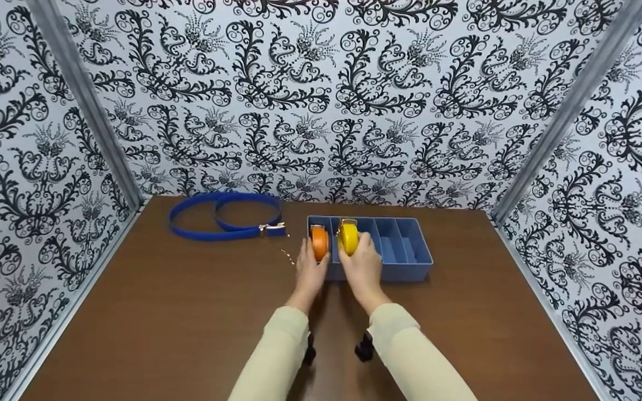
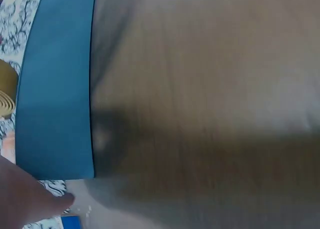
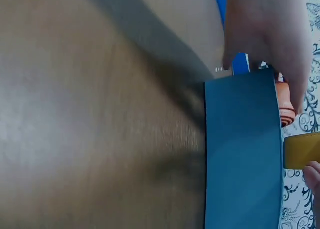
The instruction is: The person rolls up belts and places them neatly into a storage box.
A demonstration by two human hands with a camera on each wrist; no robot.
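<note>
I'm seeing left hand (image 1: 310,271) gripping orange roll (image 1: 320,243), right hand (image 1: 365,269) pinching yellow roll (image 1: 349,238), box (image 1: 404,272) sitting just below them.

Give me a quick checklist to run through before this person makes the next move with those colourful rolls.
1. Left fingers holding the orange roll: ok.
2. Right fingers holding the yellow roll: ok.
3. Rolls kept apart: ok, a gap shows between them in the head view.
4. Orange roll at the leftmost compartment of the box: ok.
5. Rolls resting on the box's floor: cannot tell, their undersides are hidden.
6. Blue belt rolled up: not ok, it lies in loose loops left of the box.
</note>
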